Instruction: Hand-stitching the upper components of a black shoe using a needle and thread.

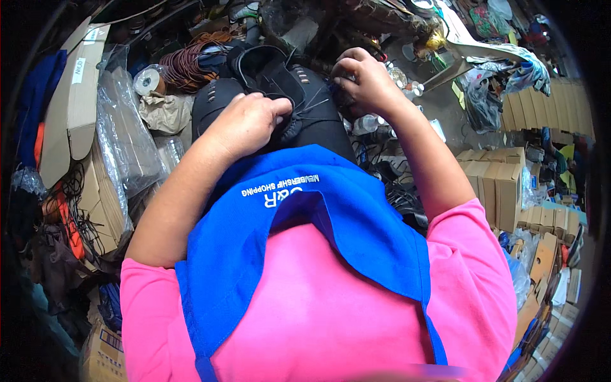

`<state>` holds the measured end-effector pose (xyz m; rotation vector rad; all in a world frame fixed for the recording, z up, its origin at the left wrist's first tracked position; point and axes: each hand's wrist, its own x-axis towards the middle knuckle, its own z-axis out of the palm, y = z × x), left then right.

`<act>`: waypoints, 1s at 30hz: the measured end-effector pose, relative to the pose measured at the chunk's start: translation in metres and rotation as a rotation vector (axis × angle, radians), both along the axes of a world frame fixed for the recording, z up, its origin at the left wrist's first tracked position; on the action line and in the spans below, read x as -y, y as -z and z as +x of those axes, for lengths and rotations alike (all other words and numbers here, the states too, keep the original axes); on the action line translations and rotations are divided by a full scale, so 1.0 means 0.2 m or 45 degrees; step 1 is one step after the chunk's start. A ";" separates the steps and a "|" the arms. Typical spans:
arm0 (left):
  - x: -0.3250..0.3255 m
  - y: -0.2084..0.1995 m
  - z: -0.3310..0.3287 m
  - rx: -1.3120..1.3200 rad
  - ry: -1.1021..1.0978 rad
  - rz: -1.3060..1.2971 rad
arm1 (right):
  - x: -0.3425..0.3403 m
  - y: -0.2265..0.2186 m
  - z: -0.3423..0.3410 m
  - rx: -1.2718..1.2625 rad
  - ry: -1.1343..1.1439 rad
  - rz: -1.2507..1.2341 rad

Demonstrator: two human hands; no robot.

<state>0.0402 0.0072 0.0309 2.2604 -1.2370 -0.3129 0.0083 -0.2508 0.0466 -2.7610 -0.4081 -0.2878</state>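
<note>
A black shoe (259, 63) rests on my lap between my knees, its opening toward me. My left hand (249, 122) is closed at the near end of the shoe, thumb and finger pinched on its dark edge; the fingertips are partly hidden. Thin dark thread (313, 106) runs loosely from beside that hand across my black trousers (328, 130). Out past my right knee, my right hand (364, 81) is raised with its fingers curled down. Something dark is under those fingers, too shaded to name.
To the left are a cardboard sheet (71, 95), clear plastic wrap (124, 127), a coil of brownish cord (191, 63) and a white spool (147, 81). Clear bottles (368, 124) lie beyond my right knee. Stacked cardboard boxes (493, 191) stand on the right.
</note>
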 end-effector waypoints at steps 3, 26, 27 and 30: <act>-0.01 0.02 -0.01 0.001 -0.019 -0.017 | -0.05 -0.09 -0.03 -0.060 -0.167 0.072; -0.46 0.04 -0.04 0.072 -0.304 -0.112 | 0.34 0.04 -0.24 -0.719 0.308 0.259; -0.46 0.02 -0.04 -0.016 -0.381 -0.213 | 0.36 0.02 -0.24 -0.741 0.406 0.708; -0.36 -0.11 0.00 -0.637 -0.564 -0.687 | 0.32 -0.08 -0.16 -0.578 0.258 1.606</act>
